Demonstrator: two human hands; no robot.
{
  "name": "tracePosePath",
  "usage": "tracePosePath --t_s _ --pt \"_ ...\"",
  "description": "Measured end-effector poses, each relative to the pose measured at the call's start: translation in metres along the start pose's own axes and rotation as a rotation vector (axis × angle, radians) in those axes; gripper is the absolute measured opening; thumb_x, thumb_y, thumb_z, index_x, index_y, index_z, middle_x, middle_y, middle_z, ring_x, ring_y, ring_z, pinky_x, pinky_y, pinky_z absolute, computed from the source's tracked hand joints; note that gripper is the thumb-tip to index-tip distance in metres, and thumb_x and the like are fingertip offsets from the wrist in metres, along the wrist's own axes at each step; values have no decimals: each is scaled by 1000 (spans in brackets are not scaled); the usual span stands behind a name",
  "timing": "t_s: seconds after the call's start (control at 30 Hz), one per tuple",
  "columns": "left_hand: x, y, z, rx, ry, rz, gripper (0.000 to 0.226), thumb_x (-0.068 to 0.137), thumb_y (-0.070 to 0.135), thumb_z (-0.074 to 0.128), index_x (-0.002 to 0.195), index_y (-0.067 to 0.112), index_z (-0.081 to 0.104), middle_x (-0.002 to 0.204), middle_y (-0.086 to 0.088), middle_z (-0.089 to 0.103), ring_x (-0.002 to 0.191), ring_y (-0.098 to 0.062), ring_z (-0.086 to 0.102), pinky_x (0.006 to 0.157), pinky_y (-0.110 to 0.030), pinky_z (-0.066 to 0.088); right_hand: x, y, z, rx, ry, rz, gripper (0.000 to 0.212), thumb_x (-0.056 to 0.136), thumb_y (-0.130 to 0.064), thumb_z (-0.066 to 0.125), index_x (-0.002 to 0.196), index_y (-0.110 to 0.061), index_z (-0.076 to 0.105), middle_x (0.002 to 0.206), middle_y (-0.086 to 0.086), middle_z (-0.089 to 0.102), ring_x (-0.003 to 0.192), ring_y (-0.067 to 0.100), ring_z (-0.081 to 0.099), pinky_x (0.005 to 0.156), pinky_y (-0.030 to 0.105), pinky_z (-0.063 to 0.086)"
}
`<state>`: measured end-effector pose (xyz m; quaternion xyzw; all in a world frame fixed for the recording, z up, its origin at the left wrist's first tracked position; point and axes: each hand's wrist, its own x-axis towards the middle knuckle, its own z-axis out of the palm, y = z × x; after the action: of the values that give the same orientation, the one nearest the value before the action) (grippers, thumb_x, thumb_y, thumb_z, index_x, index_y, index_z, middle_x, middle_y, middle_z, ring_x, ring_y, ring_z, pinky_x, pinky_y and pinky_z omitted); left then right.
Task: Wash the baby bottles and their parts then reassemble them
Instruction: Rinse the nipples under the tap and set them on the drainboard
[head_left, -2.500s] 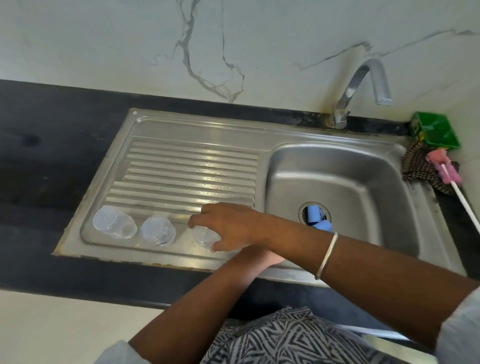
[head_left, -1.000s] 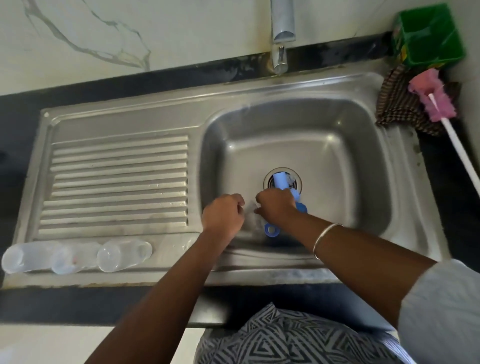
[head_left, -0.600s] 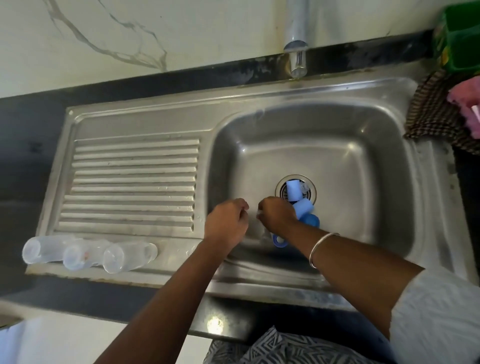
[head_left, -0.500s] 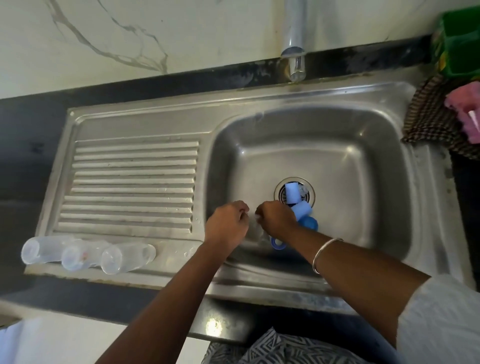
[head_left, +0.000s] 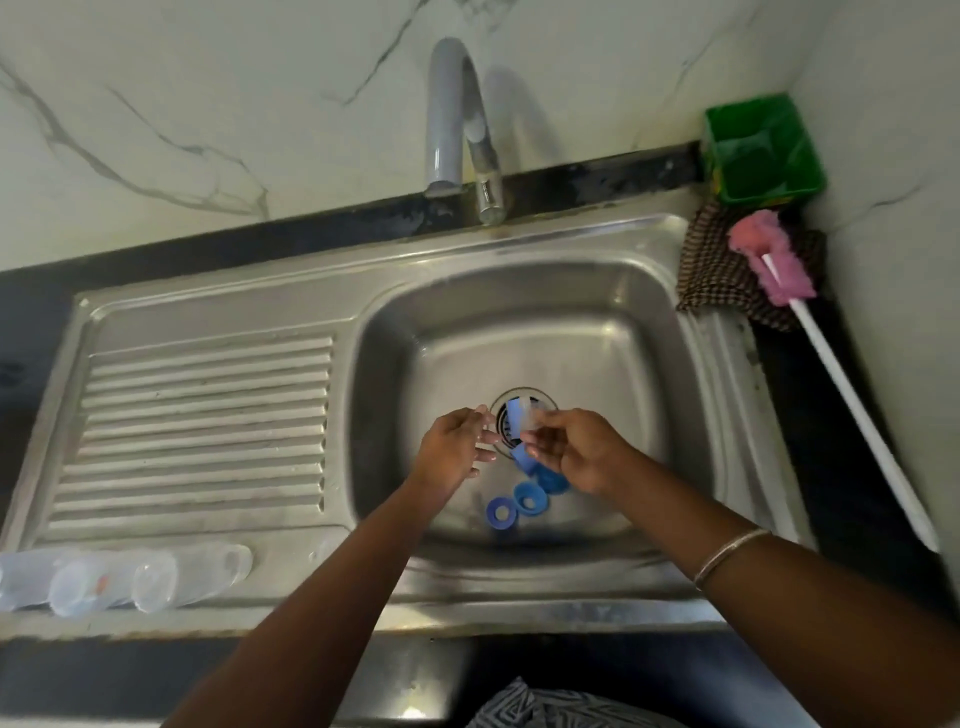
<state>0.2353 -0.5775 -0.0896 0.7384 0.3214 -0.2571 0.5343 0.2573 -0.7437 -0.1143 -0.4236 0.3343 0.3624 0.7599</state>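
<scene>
Three clear baby bottles (head_left: 189, 571) lie side by side on their sides at the front left edge of the steel sink's drainboard (head_left: 208, 343). Several blue screw rings (head_left: 529, 500) sit on the basin floor just in front of the drain, and a blue part (head_left: 514, 422) lies on the drain itself. Both hands hover over the drain. My left hand (head_left: 457, 452) holds nothing, its fingers loosely extended. My right hand (head_left: 571, 447) pinches a small clear bottle part (head_left: 535, 420) at its fingertips; the part's shape is blurred.
The tap (head_left: 447, 119) arches over the back of the basin (head_left: 649, 322), with no water running. At the right rim lie a checked cloth (head_left: 711, 270), a green box (head_left: 761, 148) and a pink bottle brush (head_left: 769, 262) with a long white handle.
The third bottle was set down on the drainboard, then both hands moved into the basin. They have since lifted slightly and parted; the left hand has opened and the right keeps the clear part.
</scene>
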Motion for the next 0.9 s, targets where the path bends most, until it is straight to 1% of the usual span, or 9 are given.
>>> tracePosePath --t_s 0.1,0.23,0.3,0.4,0.5,0.53,0.6,0.77,0.9 --pt "-6 11 11 4 -55 -39 26 102 36 47 97 17 64 85 -2 71 71 -22 68 63 -28 43 -2 0 -12 -89 4 15 10 96 -9 59 98 -1 65 81 14 68 71 20 68 63 27 58" --pt "-16 26 21 -49 -92 -106 32 103 36 47 103 8 63 94 -11 71 68 -24 67 64 -27 46 -6 -3 -18 -266 -47 -159 18 94 -12 65 112 -13 70 102 11 72 85 25 73 67 31 57" --pt "-18 29 21 -85 -82 -101 40 103 45 44 105 10 64 98 -11 74 71 -23 69 67 -27 51 -10 -7 -16 -362 -71 -272 18 93 -10 67 109 -17 70 101 6 73 86 21 73 65 29 56" --pt "-18 35 16 -158 -89 -90 38 101 50 48 104 17 67 85 -4 77 73 -19 73 72 -29 56 -9 -15 -9 -583 -86 -455 19 88 -7 74 102 -19 72 93 3 72 83 15 69 60 22 53" --pt "-14 42 7 -186 -145 -86 31 98 46 56 103 17 67 91 -6 76 76 -18 74 71 -27 57 0 -22 3 -808 -85 -620 23 82 -1 77 97 -19 76 94 -1 76 90 16 71 78 27 57" --pt "-12 44 5 -191 -170 -71 29 97 43 59 107 16 67 98 -7 75 79 -18 74 71 -27 57 1 -24 6 -841 -83 -640 24 81 0 76 98 -18 77 95 -2 76 90 16 72 85 31 57" --pt "-4 45 -1 -228 -214 -24 29 96 37 63 115 16 65 102 -5 75 84 -17 74 72 -27 57 1 -31 14 -865 -79 -675 24 82 -2 75 100 -19 77 95 -4 77 87 15 74 88 33 58" --pt "19 51 -11 -339 -209 92 18 90 25 71 105 18 64 88 -1 75 78 -13 73 71 -28 57 6 -55 37 -891 -82 -768 25 81 -5 75 102 -19 74 98 0 75 88 18 74 81 33 60" --pt "33 66 -18 -390 -112 262 16 89 8 72 100 9 61 82 -7 71 68 -14 70 60 -24 54 14 -83 57 -883 141 -853 29 88 0 65 102 -23 72 92 -9 70 88 10 66 77 21 52"
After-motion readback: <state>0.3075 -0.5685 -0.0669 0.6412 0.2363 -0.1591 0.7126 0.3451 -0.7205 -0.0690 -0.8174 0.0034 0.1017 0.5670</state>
